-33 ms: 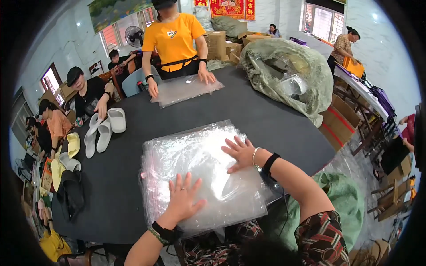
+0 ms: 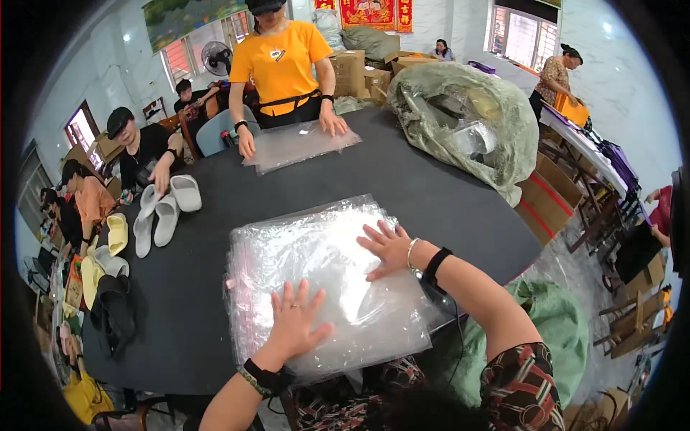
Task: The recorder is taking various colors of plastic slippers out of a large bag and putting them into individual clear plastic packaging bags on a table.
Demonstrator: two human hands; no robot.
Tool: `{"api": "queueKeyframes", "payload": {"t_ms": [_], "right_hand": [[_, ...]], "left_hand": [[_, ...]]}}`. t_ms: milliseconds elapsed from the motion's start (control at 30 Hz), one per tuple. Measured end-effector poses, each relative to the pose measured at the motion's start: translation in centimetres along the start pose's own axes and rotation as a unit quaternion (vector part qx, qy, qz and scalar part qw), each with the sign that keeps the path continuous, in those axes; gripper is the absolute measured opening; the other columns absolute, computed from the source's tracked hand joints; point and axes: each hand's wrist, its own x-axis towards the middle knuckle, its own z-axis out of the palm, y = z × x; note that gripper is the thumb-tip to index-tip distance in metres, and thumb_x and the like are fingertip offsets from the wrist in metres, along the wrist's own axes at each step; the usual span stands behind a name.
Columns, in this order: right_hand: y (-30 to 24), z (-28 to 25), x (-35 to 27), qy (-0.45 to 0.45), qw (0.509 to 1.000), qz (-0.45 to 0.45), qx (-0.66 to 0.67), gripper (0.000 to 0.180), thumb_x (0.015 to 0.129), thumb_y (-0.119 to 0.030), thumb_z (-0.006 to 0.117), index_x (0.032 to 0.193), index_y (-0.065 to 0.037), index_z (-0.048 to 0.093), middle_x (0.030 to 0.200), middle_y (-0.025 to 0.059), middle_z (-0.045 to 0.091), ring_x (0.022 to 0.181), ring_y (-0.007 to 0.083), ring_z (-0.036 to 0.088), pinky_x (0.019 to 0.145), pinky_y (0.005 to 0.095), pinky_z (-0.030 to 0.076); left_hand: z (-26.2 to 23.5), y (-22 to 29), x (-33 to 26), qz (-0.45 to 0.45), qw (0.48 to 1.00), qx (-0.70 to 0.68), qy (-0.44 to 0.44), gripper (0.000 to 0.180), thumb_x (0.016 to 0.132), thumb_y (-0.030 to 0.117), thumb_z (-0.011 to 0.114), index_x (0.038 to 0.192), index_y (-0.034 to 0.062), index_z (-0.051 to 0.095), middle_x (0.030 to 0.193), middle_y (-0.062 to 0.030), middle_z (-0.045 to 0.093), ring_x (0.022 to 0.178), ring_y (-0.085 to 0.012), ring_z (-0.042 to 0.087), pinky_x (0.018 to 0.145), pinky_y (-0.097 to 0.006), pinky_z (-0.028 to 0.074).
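A stack of clear plastic bags [image 2: 338, 248], some edged in pink, lies on the dark table in front of me. My left hand [image 2: 296, 323] rests flat on its near part, fingers spread, with a ring on one finger. Farther right and a little higher, my right hand [image 2: 388, 250] also lies on the bags with its fingers apart. Neither hand grips anything. Light glares off the plastic between them.
Across the dark table [image 2: 323, 183], a person in an orange shirt has both hands on more clear bags [image 2: 298, 147]. Grey slippers [image 2: 167, 219], yellow ones [image 2: 117, 233] and black ones [image 2: 115, 305] line the left side. A big greenish sack [image 2: 424, 136] stands at the far right.
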Motion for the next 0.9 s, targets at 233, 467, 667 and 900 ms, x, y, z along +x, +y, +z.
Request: {"api": "queueKeyframes", "payload": {"t_ms": [233,467,667,900], "right_hand": [[-4.7,-3.4,-4.0,0.138,0.987,-0.073,0.045,0.112,0.074,-0.079,0.056,0.156,-0.018,0.012,0.161,0.0190,0.005,0.148,0.0442,0.001,0.114,0.0641,0.012],[-7.5,3.8,-9.4,0.045,0.994,-0.096,-0.014,0.114,0.069,-0.086,0.054,0.154,-0.017,0.023,0.159,0.0206,0.016,0.147,0.0432,0.007,0.115,0.0625,0.011],[-8.6,3.9,-8.6,-0.004,0.995,-0.104,-0.003,0.116,0.065,-0.082,0.062,0.152,-0.014,0.026,0.156,0.0257,0.018,0.145,0.0494,0.005,0.111,0.0682,0.012],[-8.2,4.3,-9.9,-0.014,0.995,-0.088,-0.035,0.125,0.063,-0.075,0.070,0.150,-0.001,0.021,0.155,0.0310,0.014,0.143,0.0520,0.007,0.109,0.0673,0.013]], "left_hand": [[0.5,-0.5,-0.6,-0.019,1.000,0.019,-0.007,0.075,0.088,0.060,0.053,0.150,0.0203,0.035,0.156,-0.0252,0.020,0.141,-0.0548,0.011,0.109,-0.070,0.006],[0.7,-1.4,0.4,-0.033,0.999,-0.016,-0.002,0.077,0.088,0.063,0.051,0.150,0.0205,0.035,0.158,-0.0211,0.018,0.144,-0.0514,0.009,0.110,-0.069,0.006],[-4.1,-0.5,-1.3,0.023,0.999,-0.023,0.013,0.070,0.089,0.056,0.055,0.142,0.0121,0.046,0.158,-0.0214,0.021,0.145,-0.0485,0.010,0.107,-0.074,0.012],[-1.7,6.7,-5.7,0.136,0.983,-0.091,0.080,0.092,0.077,0.060,0.066,0.149,0.0128,0.034,0.159,-0.0206,0.015,0.146,-0.0471,0.010,0.110,-0.071,0.010]]}}
